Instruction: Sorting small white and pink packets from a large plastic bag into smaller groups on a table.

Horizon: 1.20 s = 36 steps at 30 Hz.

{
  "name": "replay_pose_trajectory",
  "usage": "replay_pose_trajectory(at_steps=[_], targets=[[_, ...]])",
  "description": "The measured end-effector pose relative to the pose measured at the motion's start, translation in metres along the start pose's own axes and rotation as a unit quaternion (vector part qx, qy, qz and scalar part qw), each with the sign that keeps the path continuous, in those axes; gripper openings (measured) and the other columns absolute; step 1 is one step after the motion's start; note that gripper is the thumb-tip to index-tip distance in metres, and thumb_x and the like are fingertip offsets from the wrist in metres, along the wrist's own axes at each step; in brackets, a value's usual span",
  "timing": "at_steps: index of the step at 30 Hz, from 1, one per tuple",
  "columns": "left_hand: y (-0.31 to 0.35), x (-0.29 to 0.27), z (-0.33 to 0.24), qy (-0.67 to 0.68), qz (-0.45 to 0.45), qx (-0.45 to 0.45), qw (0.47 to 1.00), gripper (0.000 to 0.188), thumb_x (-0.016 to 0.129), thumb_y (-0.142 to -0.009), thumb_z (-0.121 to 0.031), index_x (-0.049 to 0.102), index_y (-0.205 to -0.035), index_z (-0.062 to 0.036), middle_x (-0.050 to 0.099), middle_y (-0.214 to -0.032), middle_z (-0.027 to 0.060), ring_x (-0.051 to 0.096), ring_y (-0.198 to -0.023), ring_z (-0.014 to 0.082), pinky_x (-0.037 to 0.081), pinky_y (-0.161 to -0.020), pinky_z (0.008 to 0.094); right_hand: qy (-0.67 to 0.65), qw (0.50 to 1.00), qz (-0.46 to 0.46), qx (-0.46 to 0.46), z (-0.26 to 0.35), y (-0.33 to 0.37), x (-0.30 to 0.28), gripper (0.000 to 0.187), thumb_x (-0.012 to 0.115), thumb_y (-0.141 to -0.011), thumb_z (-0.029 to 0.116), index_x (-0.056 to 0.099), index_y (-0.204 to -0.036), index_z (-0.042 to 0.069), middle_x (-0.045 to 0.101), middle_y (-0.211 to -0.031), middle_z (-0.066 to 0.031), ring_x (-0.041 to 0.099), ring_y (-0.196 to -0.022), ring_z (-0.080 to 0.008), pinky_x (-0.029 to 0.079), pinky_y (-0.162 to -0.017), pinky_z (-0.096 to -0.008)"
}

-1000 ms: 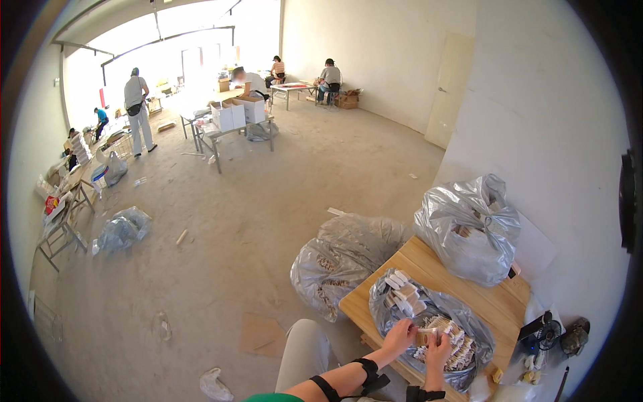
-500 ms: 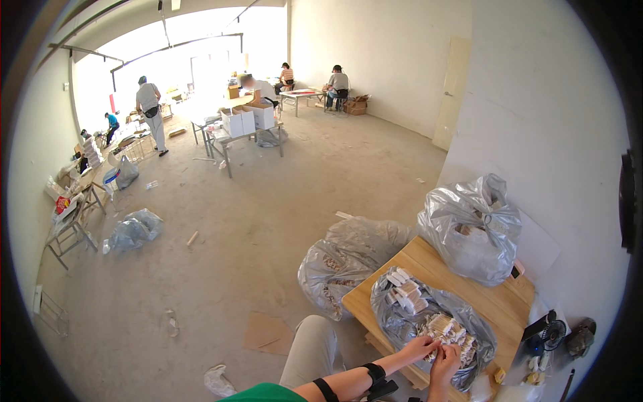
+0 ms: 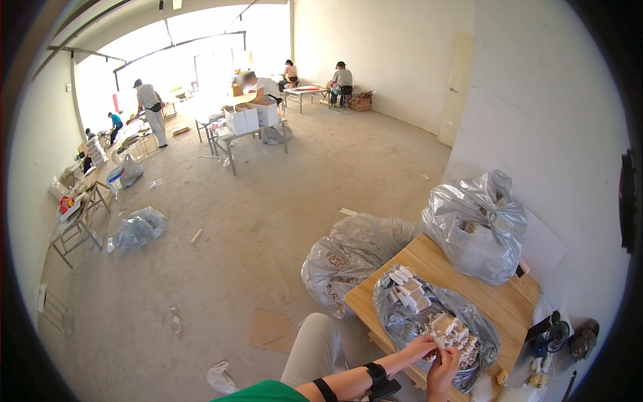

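Note:
My left hand (image 3: 420, 347) and my right hand (image 3: 443, 367) meet over the near edge of an open grey plastic bag (image 3: 395, 326) on a wooden table. The fingertips of both are closed in a pinch, close together. Whatever lies between them is too small to make out. Just beyond the fingers lies a heap of thin tan sticks with white ends (image 3: 452, 329), looking like cotton swabs. Farther back in the same bag sit several white-edged bundles of such sticks (image 3: 410, 293).
A full grey bag (image 3: 474, 228) stands on the wooden table (image 3: 365, 295) at its far corner. Another bulging bag (image 3: 333, 264) rests on the floor to the left. A small black fan (image 3: 554, 335) is at the right. Several people work at distant tables.
The view has shifted slightly. My hands stay together over the heap, with only small finger movement. In the distance, the standing person leans further toward a table.

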State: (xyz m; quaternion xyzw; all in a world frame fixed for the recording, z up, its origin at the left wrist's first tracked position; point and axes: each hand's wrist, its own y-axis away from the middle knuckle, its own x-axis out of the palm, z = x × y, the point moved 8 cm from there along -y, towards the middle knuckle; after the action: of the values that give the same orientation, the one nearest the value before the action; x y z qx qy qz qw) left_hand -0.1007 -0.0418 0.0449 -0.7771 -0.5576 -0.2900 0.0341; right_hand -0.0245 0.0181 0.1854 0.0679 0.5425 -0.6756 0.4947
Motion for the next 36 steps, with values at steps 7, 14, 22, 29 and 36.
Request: replay_pose_trajectory(at_steps=[7,14,22,29,36], targets=[[-0.002,-0.003,-0.008,-0.074,-0.005,0.069,0.995,0.013,0.055,-0.083,-0.016,0.058,-0.075,-0.0058,0.052,-0.063,-0.0015,0.047,-0.057,0.0074,0.038,-0.05,0.0242,-0.078,0.991,0.037,0.105,-0.016,-0.004,0.006,0.013,0.057,-0.08,0.001,0.058,-0.093,-0.002,0.055,-0.078,-0.0128,0.055,-0.066,-0.0252,0.044,-0.059,-0.0334],[0.003,0.005,-0.031,-0.266,0.005,0.177,0.948,0.018,0.058,-0.082,-0.018,0.055,-0.073,-0.0023,0.053,-0.061,0.0054,0.051,-0.058,0.012,0.041,-0.051,0.0286,-0.118,0.981,0.04,0.151,-0.052,0.004,0.024,0.02,0.057,-0.074,-0.002,0.056,-0.094,-0.001,0.056,-0.076,-0.015,0.055,-0.071,-0.0325,0.043,-0.061,-0.0398],[0.006,0.006,-0.042,-0.406,0.016,0.265,0.875,0.018,0.058,-0.079,-0.018,0.055,-0.074,-0.0006,0.058,-0.071,0.0155,0.058,-0.065,0.0308,0.045,-0.057,0.0381,0.025,0.993,0.008,0.113,-0.063,0.0,0.025,0.025,0.053,-0.07,-0.006,0.052,-0.094,0.0,0.055,-0.08,-0.0168,0.055,-0.072,-0.0325,0.042,-0.062,-0.0415],[0.017,0.016,-0.049,-0.451,0.034,0.294,0.842,0.017,0.058,-0.072,-0.015,0.056,-0.076,0.0013,0.058,-0.076,0.0191,0.056,-0.073,0.0368,0.045,-0.063,0.0417,-0.099,0.983,0.08,0.135,-0.057,0.005,0.037,0.018,0.054,-0.081,0.004,0.05,-0.097,0.0,0.055,-0.081,-0.0179,0.055,-0.074,-0.0336,0.043,-0.063,-0.0414],[0.028,0.006,-0.062,-0.381,0.053,0.116,0.916,0.016,0.061,-0.073,-0.015,0.056,-0.077,0.0004,0.059,-0.074,0.0153,0.059,-0.071,0.0291,0.045,-0.063,0.0364,-0.091,0.977,0.073,0.177,-0.064,0.007,0.029,0.009,0.055,-0.082,0.005,0.057,-0.087,-0.002,0.06,-0.076,-0.018,0.059,-0.066,-0.0291,0.046,-0.061,-0.0376]])
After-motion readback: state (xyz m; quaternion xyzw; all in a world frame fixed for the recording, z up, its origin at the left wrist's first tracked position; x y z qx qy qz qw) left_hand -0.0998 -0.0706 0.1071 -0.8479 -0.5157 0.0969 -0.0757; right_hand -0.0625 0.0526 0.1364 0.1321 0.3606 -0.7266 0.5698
